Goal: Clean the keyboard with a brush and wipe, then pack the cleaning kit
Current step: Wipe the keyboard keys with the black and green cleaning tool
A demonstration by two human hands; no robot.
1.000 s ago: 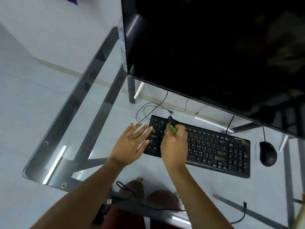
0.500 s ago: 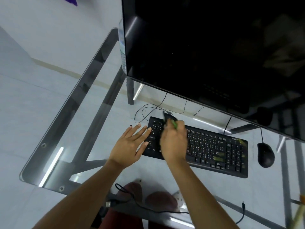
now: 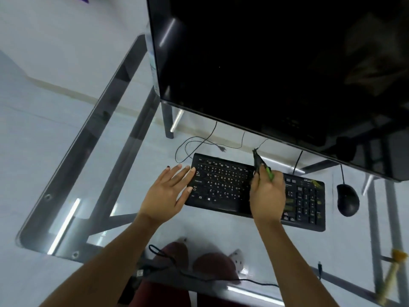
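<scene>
A black keyboard (image 3: 223, 185) lies on a glass desk (image 3: 93, 151) below the monitor. My left hand (image 3: 168, 191) rests flat at the keyboard's left end, fingers spread, fingertips on the leftmost keys. My right hand (image 3: 267, 193) is over the keyboard's middle, closed around a small brush (image 3: 259, 161) with a green handle and dark bristles. The bristle end points up and away, above the top key row near the back edge. My right hand hides the keys under it.
A large dark monitor (image 3: 276, 74) overhangs the back of the desk. A black mouse (image 3: 347, 199) sits right of the keyboard. Loose thin cables (image 3: 199, 142) lie behind the keyboard. Through the glass show my knees, a cable and the metal frame.
My right hand has carried the brush rightwards, from the keyboard's left part to its middle. The left hand stays at the left end.
</scene>
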